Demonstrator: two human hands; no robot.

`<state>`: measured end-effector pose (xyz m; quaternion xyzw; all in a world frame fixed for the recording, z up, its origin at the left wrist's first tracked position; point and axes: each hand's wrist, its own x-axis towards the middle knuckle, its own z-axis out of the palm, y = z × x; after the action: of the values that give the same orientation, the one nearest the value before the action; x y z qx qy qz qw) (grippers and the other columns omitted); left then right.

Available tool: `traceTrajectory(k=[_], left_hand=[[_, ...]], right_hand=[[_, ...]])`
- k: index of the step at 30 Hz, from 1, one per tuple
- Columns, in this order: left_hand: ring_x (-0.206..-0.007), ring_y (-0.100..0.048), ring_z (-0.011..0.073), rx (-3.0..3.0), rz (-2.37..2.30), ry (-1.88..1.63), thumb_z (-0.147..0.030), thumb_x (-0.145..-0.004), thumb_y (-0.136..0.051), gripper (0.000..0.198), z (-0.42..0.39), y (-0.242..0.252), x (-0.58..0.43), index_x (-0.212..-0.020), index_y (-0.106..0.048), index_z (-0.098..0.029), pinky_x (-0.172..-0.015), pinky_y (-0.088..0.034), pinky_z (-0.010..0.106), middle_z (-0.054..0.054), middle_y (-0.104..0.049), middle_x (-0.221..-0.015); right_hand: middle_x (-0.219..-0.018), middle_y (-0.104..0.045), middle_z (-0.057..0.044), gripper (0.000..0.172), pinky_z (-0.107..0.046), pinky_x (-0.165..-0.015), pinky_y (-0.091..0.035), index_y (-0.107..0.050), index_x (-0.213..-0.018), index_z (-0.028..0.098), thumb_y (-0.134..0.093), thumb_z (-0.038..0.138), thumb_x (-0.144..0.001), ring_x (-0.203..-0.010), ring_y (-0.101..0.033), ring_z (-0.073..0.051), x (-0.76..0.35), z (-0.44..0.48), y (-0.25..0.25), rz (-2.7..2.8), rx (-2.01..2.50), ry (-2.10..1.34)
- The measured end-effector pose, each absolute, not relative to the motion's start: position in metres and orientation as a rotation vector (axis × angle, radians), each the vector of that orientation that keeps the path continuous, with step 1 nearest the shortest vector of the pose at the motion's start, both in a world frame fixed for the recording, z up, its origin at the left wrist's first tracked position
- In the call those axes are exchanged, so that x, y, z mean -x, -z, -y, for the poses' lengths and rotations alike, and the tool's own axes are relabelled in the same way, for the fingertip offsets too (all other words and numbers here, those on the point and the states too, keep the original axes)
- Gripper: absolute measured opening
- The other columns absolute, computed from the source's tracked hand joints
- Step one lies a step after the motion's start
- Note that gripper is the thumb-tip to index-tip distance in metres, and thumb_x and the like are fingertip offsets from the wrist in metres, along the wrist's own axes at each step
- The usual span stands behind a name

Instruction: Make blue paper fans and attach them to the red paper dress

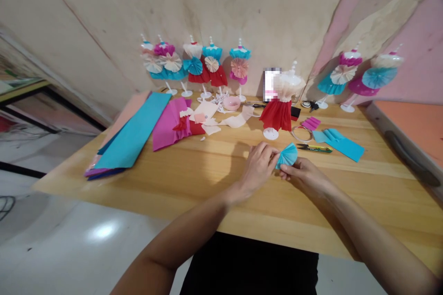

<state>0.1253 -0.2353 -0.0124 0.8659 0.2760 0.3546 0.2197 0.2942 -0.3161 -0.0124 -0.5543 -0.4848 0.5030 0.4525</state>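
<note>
Between my two hands is a pleated blue paper fan (287, 155), partly spread, held just above the table's front half. My left hand (260, 160) pinches its left side near the gathered point. On the lower right edge, my right hand (300, 170) grips it between thumb and fingers. Just behind stands a small dress-form figure (282, 97) with a cream top and a red paper skirt on a white base. Thread snips (314, 148) with a yellow-green handle lie to the right of the fan, beside a cut blue paper strip (341, 143).
Several finished dress-form figures (240, 67) line the wall. Stacked coloured paper sheets (133, 136) and magenta paper (169, 124) lie left. Paper scraps, a pink bowl (231, 103), a tape roll (302, 134) and a magenta piece (311, 122) are behind. An orange-topped tray (411, 133) borders the right.
</note>
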Motion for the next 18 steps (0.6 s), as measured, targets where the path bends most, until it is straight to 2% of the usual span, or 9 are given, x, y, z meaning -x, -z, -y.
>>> traceTrajectory(k=[4,7,10,13,18], left_hand=[[-0.098,-0.059,0.017,-2.446,-0.731,-0.989,-0.03,-0.101,-0.042,0.02,0.232,0.014,-0.125,-0.098,-0.058,-0.019,-0.091,-0.042,0.036,0.004,-0.063,-0.101],[-0.097,-0.059,0.0171,-2.561,-0.652,-0.97,-0.029,-0.102,-0.04,0.021,0.231,0.016,-0.125,-0.099,-0.059,-0.02,-0.089,-0.041,0.036,0.003,-0.064,-0.098],[-0.097,-0.058,0.0173,-2.678,-0.51,-0.905,-0.027,-0.102,-0.039,0.023,0.232,0.017,-0.126,-0.1,-0.06,-0.019,-0.087,-0.041,0.036,0.003,-0.065,-0.098],[-0.098,-0.058,0.0178,-2.801,-0.305,-0.802,-0.025,-0.102,-0.038,0.025,0.234,0.016,-0.125,-0.099,-0.062,-0.018,-0.089,-0.043,0.036,0.005,-0.064,-0.098],[-0.106,-0.057,0.0182,-2.743,-0.206,-0.776,-0.023,-0.101,-0.041,0.024,0.233,0.018,-0.126,-0.099,-0.064,-0.019,-0.097,-0.044,0.037,0.005,-0.064,-0.106]], right_hand=[[-0.091,-0.065,-0.003,0.032,-0.034,-0.076,-0.047,-0.066,-0.095,0.024,-0.065,0.054,-0.084,-0.082,-0.058,-0.019,-0.302,0.314,0.002,1.098,1.342,-1.009],[-0.084,-0.061,-0.002,0.027,-0.034,-0.076,-0.046,-0.065,-0.087,0.024,-0.065,0.051,-0.085,-0.079,-0.056,-0.018,-0.306,0.313,-0.002,1.058,1.355,-0.926],[-0.076,-0.058,-0.001,0.028,-0.032,-0.068,-0.043,-0.063,-0.078,0.022,-0.068,0.049,-0.083,-0.072,-0.052,-0.016,-0.308,0.313,0.0,1.1,1.418,-0.876],[-0.072,-0.057,0.0,0.029,-0.03,-0.061,-0.039,-0.063,-0.078,0.022,-0.07,0.05,-0.081,-0.067,-0.049,-0.015,-0.308,0.312,0.008,1.146,1.455,-0.885],[-0.075,-0.06,-0.001,0.029,-0.03,-0.06,-0.042,-0.066,-0.083,0.021,-0.073,0.049,-0.079,-0.067,-0.052,-0.015,-0.306,0.311,0.017,1.111,1.415,-1.076]])
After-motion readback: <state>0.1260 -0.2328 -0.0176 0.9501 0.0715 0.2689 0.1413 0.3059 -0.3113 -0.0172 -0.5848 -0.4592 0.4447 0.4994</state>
